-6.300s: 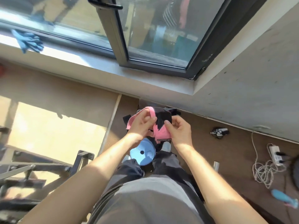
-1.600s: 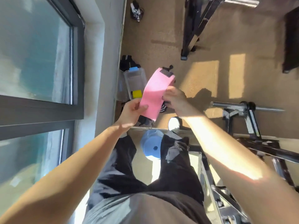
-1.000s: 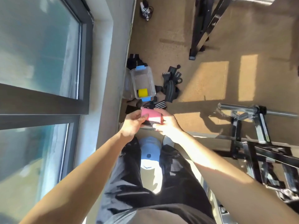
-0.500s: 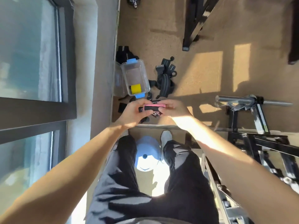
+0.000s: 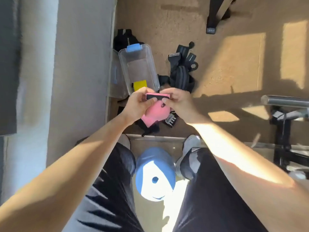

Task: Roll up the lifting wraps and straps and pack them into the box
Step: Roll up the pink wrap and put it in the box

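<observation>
Both hands hold a pink lifting wrap [image 5: 156, 113] with a black end strip in front of me. My left hand [image 5: 138, 104] pinches the strip's left end; my right hand [image 5: 178, 101] pinches its right end. The pink cloth hangs loose below the hands. Beyond them a clear plastic box [image 5: 138, 64] with a blue clip stands open on the floor, with a yellow roll [image 5: 140, 84] inside. A heap of black straps [image 5: 181, 71] lies to the right of the box. More black straps [image 5: 125, 39] lie behind it.
The box's lid [image 5: 116, 76] leans against the wall [image 5: 80, 64] on the left. A blue cap-like object [image 5: 155, 173] sits between my legs. A metal rack with a bar [image 5: 284, 104] stands at the right, and a black frame foot [image 5: 212, 27] at the top.
The wrap, spread flat earlier, was folded short and held edge-on. Now its pink end hangs loose below the hands, which hold the black strip a little lower.
</observation>
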`<state>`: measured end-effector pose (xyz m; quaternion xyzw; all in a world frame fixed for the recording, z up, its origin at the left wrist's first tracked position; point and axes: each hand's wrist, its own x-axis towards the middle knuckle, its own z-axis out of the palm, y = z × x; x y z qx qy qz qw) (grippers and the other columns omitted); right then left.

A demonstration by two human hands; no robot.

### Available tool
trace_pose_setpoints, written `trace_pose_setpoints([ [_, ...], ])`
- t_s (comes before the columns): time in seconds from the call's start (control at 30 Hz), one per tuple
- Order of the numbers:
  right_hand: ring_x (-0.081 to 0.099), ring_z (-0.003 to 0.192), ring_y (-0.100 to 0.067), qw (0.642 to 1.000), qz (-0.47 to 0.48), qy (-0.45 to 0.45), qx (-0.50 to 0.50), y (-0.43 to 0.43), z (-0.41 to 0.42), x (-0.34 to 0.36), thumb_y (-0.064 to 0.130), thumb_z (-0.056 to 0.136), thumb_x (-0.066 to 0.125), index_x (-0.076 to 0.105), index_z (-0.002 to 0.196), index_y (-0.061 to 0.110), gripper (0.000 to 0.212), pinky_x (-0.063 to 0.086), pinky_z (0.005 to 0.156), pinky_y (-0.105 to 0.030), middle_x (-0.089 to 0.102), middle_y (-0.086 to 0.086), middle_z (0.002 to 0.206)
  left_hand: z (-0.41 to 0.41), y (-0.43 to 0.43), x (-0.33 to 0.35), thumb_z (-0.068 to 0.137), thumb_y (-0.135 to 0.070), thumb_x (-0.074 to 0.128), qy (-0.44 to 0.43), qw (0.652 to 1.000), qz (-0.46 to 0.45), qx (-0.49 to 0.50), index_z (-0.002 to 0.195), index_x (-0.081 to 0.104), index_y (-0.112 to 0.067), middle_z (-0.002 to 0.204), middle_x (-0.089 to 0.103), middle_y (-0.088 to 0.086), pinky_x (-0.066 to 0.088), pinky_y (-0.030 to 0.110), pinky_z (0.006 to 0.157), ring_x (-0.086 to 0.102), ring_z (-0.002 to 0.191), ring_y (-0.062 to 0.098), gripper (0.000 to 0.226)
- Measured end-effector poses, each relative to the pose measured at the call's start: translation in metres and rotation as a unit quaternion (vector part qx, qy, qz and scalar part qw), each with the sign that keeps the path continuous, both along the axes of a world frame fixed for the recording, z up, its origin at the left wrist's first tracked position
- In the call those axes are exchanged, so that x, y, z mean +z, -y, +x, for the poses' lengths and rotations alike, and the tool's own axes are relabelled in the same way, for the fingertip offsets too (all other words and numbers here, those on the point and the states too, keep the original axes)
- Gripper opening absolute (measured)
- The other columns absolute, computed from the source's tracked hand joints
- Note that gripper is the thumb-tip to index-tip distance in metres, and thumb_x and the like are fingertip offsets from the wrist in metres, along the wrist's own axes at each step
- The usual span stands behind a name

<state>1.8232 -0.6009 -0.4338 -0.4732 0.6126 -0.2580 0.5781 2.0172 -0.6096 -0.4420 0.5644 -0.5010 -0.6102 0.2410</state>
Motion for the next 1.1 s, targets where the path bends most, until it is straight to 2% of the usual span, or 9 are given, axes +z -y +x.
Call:
trace_pose_setpoints([
  [0.13, 0.075, 0.085, -0.019, 0.999, -0.026, 0.008, -0.029, 0.015, -0.010, -0.067, -0.004, 0.086, 0.075, 0.078, 0.113, 0.007, 0.029, 0.060, 0.084, -0.031, 0.078, -0.009, 0.096, -0.005, 0.023, -0.043, 0.098, -0.003, 0.065, 0.013, 0.999, 0.018, -0.028, 0.114, 0.062, 0.004, 0.098, 0.065, 0.017, 0.058, 0.030, 0.060, 0.066, 0.085, 0.025, 0.018],
  [0.23, 0.076, 0.091, -0.021, 0.998, -0.031, 0.016, -0.049, 0.029, -0.013, -0.106, -0.004, 0.083, 0.078, 0.079, 0.111, 0.008, 0.030, 0.061, 0.089, -0.038, 0.079, -0.006, 0.098, -0.006, 0.041, -0.069, 0.100, -0.017, 0.065, 0.019, 0.998, 0.059, -0.024, 0.113, 0.067, -0.002, 0.098, 0.067, 0.008, 0.061, 0.038, 0.070, 0.067, 0.088, 0.019, 0.020],
  [0.33, 0.076, 0.092, -0.018, 0.997, -0.026, 0.056, -0.044, 0.043, -0.012, -0.134, -0.010, 0.080, 0.077, 0.079, 0.107, 0.008, 0.033, 0.061, 0.090, -0.032, 0.079, -0.006, 0.097, -0.004, 0.054, -0.094, 0.099, -0.013, 0.067, 0.018, 0.998, 0.057, -0.018, 0.108, 0.068, -0.003, 0.097, 0.066, 0.011, 0.059, 0.034, 0.071, 0.064, 0.087, 0.021, 0.013],
  [0.43, 0.074, 0.091, -0.012, 0.998, -0.033, 0.054, 0.019, 0.058, -0.010, -0.154, -0.010, 0.077, 0.079, 0.079, 0.097, 0.022, 0.038, 0.060, 0.082, -0.027, 0.079, 0.002, 0.093, 0.001, 0.058, -0.116, 0.096, -0.008, 0.069, 0.026, 0.998, 0.054, -0.013, 0.111, 0.068, 0.002, 0.100, 0.068, 0.014, 0.061, 0.043, 0.083, 0.066, 0.091, 0.023, 0.018],
  [0.53, 0.069, 0.082, -0.010, 0.994, -0.009, 0.061, 0.086, 0.074, -0.009, -0.161, -0.002, 0.082, 0.079, 0.075, 0.104, 0.022, 0.032, 0.055, 0.067, -0.022, 0.076, 0.000, 0.094, 0.008, 0.063, -0.127, 0.092, -0.002, 0.071, 0.015, 0.999, 0.034, -0.003, 0.112, 0.068, 0.003, 0.102, 0.071, 0.012, 0.064, 0.041, 0.084, 0.070, 0.093, 0.020, 0.021],
  [0.67, 0.067, 0.082, -0.005, 0.993, 0.014, 0.058, 0.105, 0.088, -0.004, -0.163, 0.024, 0.093, 0.074, 0.070, 0.117, 0.018, 0.025, 0.054, 0.068, -0.031, 0.075, 0.007, 0.090, 0.018, 0.072, -0.136, 0.086, 0.004, 0.075, 0.004, 0.999, -0.037, -0.026, 0.106, 0.069, -0.007, 0.098, 0.072, 0.004, 0.058, 0.026, 0.073, 0.071, 0.090, 0.013, 0.023],
  [0.9, 0.069, 0.095, -0.015, 0.990, 0.005, 0.118, 0.075, 0.086, 0.014, -0.150, 0.014, 0.095, 0.071, 0.070, 0.115, 0.012, 0.020, 0.059, 0.063, -0.031, 0.072, -0.005, 0.104, 0.028, 0.072, -0.124, 0.086, -0.001, 0.078, 0.035, 0.992, -0.118, 0.001, 0.115, 0.070, -0.008, 0.111, 0.072, 0.006, 0.061, 0.028, 0.081, 0.070, 0.098, 0.014, 0.031],
  [1.0, 0.071, 0.086, -0.013, 0.990, -0.029, 0.126, 0.057, 0.079, 0.012, -0.139, 0.007, 0.093, 0.071, 0.069, 0.115, 0.007, 0.022, 0.059, 0.060, -0.026, 0.073, -0.006, 0.100, 0.028, 0.073, -0.115, 0.086, -0.001, 0.078, 0.042, 0.990, -0.134, -0.023, 0.107, 0.071, -0.010, 0.106, 0.072, 0.008, 0.060, 0.031, 0.081, 0.068, 0.092, 0.015, 0.024],
  [1.1, 0.069, 0.076, -0.010, 0.990, -0.092, 0.107, 0.030, 0.072, 0.011, -0.131, 0.002, 0.091, 0.073, 0.069, 0.111, 0.003, 0.021, 0.058, 0.058, -0.024, 0.072, -0.010, 0.095, 0.027, 0.072, -0.099, 0.096, -0.017, 0.071, 0.050, 0.994, -0.069, -0.074, 0.118, 0.069, -0.011, 0.109, 0.074, 0.004, 0.059, 0.023, 0.073, 0.072, 0.094, 0.012, 0.022],
])
